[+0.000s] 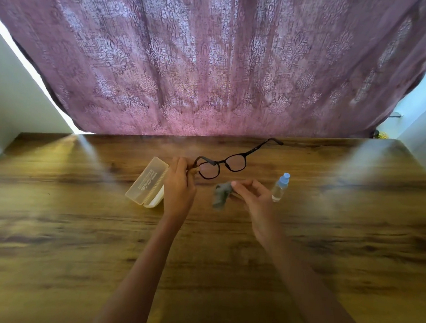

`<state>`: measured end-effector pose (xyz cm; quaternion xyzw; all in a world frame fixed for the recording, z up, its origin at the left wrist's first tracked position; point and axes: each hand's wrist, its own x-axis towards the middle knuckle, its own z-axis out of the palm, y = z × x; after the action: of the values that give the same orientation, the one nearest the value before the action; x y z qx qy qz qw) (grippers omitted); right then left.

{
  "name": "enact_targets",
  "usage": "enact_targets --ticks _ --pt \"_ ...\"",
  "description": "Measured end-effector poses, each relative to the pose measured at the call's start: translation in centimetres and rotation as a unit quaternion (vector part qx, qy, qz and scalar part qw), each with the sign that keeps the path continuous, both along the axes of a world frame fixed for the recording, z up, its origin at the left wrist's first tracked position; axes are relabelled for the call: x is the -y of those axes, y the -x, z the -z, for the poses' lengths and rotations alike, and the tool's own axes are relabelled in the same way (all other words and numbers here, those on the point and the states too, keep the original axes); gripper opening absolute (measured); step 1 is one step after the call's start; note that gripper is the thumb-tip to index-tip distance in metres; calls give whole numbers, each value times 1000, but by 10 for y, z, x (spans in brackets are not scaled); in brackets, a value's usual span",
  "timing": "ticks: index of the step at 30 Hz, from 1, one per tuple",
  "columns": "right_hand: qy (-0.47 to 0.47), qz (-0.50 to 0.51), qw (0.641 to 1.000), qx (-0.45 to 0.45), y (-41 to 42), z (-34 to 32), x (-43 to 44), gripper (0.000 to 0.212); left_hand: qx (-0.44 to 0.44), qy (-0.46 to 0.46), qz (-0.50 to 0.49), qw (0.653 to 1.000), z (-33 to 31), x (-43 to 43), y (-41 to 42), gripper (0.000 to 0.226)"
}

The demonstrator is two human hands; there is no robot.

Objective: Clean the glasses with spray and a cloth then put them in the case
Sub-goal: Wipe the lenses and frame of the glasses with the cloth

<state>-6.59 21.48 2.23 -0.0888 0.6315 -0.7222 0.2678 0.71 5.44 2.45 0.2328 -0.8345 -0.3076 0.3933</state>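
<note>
Black-framed glasses (225,162) hang above the wooden table (76,227), one temple arm stretched out to the far right. My left hand (178,186) grips them at the left hinge. A small grey cloth (221,193) dangles from the fingertips of my right hand (253,199), just below the lenses and apart from them. The translucent yellowish case (147,179) lies left of my left hand with its lid raised. A small clear spray bottle (280,187) with a blue cap stands to the right of my right hand.
A purple patterned curtain (214,60) hangs behind the table's far edge. White walls flank the table on both sides. Bare wood stretches across the front of the table, around my forearms.
</note>
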Motion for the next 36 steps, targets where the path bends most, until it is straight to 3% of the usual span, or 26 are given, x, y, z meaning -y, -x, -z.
enact_targets --ticks 4,11,13,18,25,33,36 --pt "107 8 988 108 -4 -16 16 15 12 3 2 1000 0 -7 0 4" --pt "104 59 987 107 -3 -23 27 21 10 11 30 999 -2 -11 -2 1" --pt "101 71 988 97 -2 -22 26 20 3 12 57 998 -4 -8 -6 10" --pt "93 79 992 45 2 -22 27 17 11 53 86 995 -8 -2 -13 31" --pt "82 94 992 -18 6 -23 28 8 21 81 96 992 -17 -5 -15 28" --pt "21 127 981 -143 0 -26 29 6 -20 22 63 998 -25 -17 -10 22" --pt "-40 118 961 -247 -8 -32 30 28 -28 11 45 999 -26 -23 -7 20"
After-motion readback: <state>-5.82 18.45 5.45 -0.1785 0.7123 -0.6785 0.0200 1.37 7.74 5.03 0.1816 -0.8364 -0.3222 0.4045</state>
